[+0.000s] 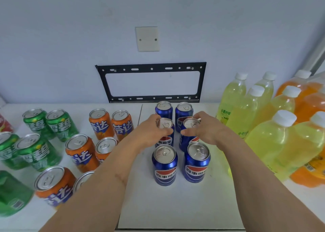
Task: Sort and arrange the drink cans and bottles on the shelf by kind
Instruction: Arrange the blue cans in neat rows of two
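Note:
Several blue cola cans stand in two columns at the middle of the white shelf (175,205). My left hand (149,131) grips the middle-left blue can (164,124) around its top. My right hand (205,128) grips the middle-right blue can (190,124) the same way. Two blue cans (164,165) (196,162) stand in front of my hands, and two more (163,108) (184,109) stand behind them. Orange soda cans (80,151) fill the space to the left, and green cans (37,151) stand further left.
Yellow-green bottles (281,143) with white caps cluster at the right, with orange bottles (309,101) behind them. A red can (5,124) peeks in at the far left edge. A black metal bracket (151,82) and a blank wall plate (147,39) are fixed to the wall behind.

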Motion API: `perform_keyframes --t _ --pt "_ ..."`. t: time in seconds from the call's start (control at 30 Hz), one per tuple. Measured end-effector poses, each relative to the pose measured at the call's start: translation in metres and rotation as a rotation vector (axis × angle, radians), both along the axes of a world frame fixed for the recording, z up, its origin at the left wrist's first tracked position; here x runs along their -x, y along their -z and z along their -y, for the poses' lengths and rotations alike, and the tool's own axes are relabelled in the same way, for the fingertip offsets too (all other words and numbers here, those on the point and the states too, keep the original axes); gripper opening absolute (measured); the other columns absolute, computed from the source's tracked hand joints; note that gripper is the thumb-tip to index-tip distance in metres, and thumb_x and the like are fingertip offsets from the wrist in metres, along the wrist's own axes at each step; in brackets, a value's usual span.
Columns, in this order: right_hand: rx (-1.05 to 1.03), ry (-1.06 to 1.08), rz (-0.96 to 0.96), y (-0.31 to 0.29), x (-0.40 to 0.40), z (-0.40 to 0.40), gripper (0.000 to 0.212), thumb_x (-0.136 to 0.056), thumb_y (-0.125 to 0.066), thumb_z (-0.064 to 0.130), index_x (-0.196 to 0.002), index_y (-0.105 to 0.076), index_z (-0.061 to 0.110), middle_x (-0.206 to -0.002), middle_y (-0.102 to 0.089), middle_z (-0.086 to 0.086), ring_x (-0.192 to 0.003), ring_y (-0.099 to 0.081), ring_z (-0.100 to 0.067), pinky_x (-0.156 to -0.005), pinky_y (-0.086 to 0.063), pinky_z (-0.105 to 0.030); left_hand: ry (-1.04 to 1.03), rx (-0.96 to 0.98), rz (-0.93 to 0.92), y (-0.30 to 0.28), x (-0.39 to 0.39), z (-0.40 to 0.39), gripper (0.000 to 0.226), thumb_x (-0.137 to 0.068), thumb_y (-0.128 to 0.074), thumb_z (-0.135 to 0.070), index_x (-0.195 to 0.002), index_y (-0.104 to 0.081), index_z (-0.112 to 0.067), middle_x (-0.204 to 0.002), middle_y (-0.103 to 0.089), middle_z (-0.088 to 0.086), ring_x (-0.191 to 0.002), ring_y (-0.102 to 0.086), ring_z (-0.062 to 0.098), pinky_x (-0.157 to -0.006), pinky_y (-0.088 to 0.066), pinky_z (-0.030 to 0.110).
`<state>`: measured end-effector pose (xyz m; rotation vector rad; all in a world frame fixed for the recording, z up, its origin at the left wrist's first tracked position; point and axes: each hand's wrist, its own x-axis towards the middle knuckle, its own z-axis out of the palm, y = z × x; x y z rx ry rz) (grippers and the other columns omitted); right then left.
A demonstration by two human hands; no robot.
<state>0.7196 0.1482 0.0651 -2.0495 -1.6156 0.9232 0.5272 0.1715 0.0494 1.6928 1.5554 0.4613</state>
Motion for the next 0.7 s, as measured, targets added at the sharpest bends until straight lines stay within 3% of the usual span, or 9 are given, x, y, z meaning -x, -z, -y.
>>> perform_keyframes --t 0.1,0.23,0.3,0.4,0.5,0.7 --pt "-0.050 -0.027 0.050 0.0094 0.0025 0.0014 0.075 -0.079 -0.077 0.043 -0.141 -0.037 0.025 -0.129 -0.058 -0.005 -0.096 -0.052 -0.018 -0.076 -0.042 -0.030 0.012 -0.023 0.046 0.0023 0.0022 0.0029 0.064 -0.088 -0.073 -0.034 -0.142 -0.040 -0.028 -0.133 -0.058 -0.003 -0.108 -0.054 0.014 -0.095 -0.048 0.035" --pt "-0.026 -0.074 0.011 0.0072 0.0003 0.0048 0.069 -0.082 -0.076 0.032 -0.141 -0.041 0.031 -0.119 -0.056 0.001 -0.099 -0.053 -0.018 -0.077 -0.044 -0.030 0.044 0.024 0.044 0.0012 0.0055 0.0026 0.060 -0.088 -0.074 -0.029 -0.140 -0.043 -0.030 -0.124 -0.056 -0.005 -0.106 -0.055 0.016 -0.097 -0.051 0.038" --pt "0.016 -0.090 -0.044 0.0035 -0.0007 0.0059 0.070 -0.081 -0.076 0.024 -0.141 -0.042 0.034 -0.121 -0.054 0.000 -0.103 -0.055 -0.020 -0.079 -0.047 -0.031 0.049 0.056 0.068 -0.0007 0.0062 0.0033 0.058 -0.087 -0.074 -0.025 -0.138 -0.045 -0.030 -0.115 -0.055 -0.006 -0.103 -0.058 0.016 -0.092 -0.054 0.039" --pt "0.057 -0.113 -0.075 0.0026 0.0003 0.0042 0.071 -0.081 -0.072 0.014 -0.141 -0.043 0.037 -0.132 -0.052 -0.005 -0.107 -0.055 -0.023 -0.083 -0.051 -0.033 0.043 0.078 0.106 -0.0007 0.0054 0.0025 0.056 -0.088 -0.073 -0.020 -0.136 -0.045 -0.029 -0.097 -0.052 -0.013 -0.089 -0.056 0.008 -0.076 -0.054 0.029" --pt "0.058 -0.120 -0.080 0.0039 0.0020 0.0016 0.070 -0.081 -0.068 0.011 -0.141 -0.043 0.036 -0.134 -0.050 -0.006 -0.108 -0.055 -0.024 -0.083 -0.052 -0.033 0.040 0.079 0.120 0.0003 0.0047 0.0014 0.054 -0.089 -0.072 -0.019 -0.135 -0.046 -0.028 -0.094 -0.051 -0.013 -0.086 -0.055 0.006 -0.070 -0.051 0.026" --pt "0.027 -0.065 -0.020 0.0071 0.0051 0.0014 0.073 -0.079 -0.079 0.028 -0.140 -0.040 0.031 -0.128 -0.053 -0.005 -0.104 -0.055 -0.023 -0.082 -0.049 -0.035 0.034 0.067 0.106 0.0032 0.0033 0.0009 0.054 -0.089 -0.072 -0.021 -0.135 -0.045 -0.027 -0.095 -0.050 -0.014 -0.082 -0.052 0.005 -0.063 -0.047 0.023"
